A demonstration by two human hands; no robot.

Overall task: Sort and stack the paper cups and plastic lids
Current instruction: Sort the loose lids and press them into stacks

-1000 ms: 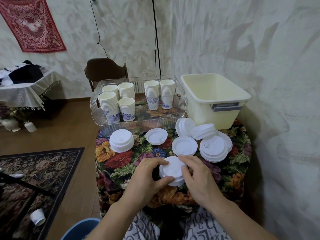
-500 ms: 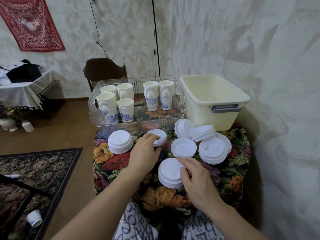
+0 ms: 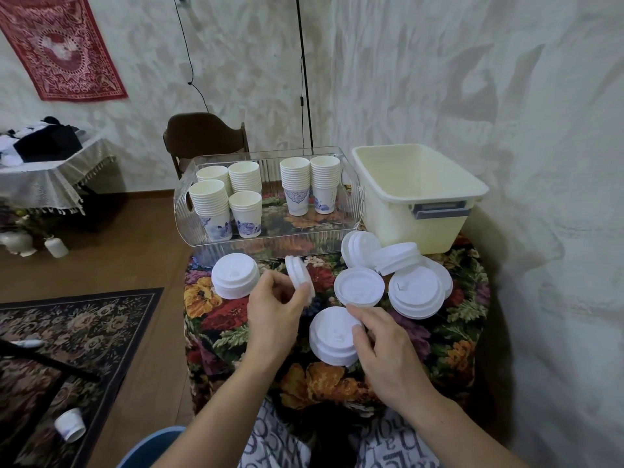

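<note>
lid stack [image 3: 235,279] is set at the table's [image 3: 216,336] left edge | single lid [image 3: 299,275] is pinched on edge, lifted, by left hand [image 3: 274,309] | near-edge lid stack [image 3: 332,336] is gripped at its rim by right hand [image 3: 381,349] | cup stacks [image 3: 236,197] are kept in clear tray [image 3: 270,241] at far edge | loose lids [image 3: 415,292] are piled at right edge

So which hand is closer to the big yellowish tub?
The right hand. It rests on the near lid stack, below and a bit left of the cream tub. The left hand holds a lid further left, farther away.
</note>
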